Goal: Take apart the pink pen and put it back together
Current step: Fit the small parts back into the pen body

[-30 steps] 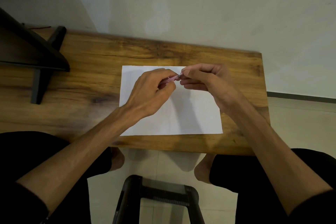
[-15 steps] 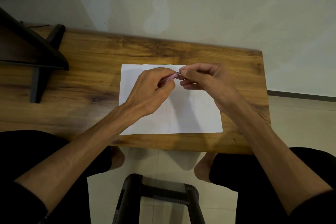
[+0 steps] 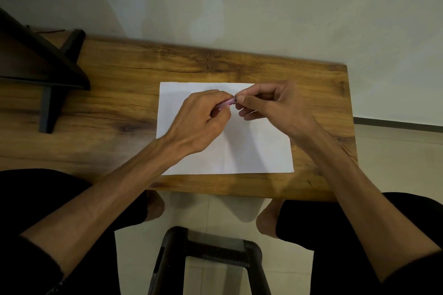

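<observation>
Little moved since earlier frame; I log hands shifted slightly. Left hand [image 3: 200, 122] clenched around pink pen [image 3: 226, 103], right hand [image 3: 271, 105] pinching its end, above paper [image 3: 251, 151] on bench [image 3: 107, 115]. Risk: small part slipping free, rolling off.

No readable text anywhere.

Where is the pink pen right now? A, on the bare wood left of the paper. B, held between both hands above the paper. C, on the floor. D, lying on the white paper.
B: the pink pen is gripped by the left hand and pinched at its end by the right hand, over the white paper.
</observation>
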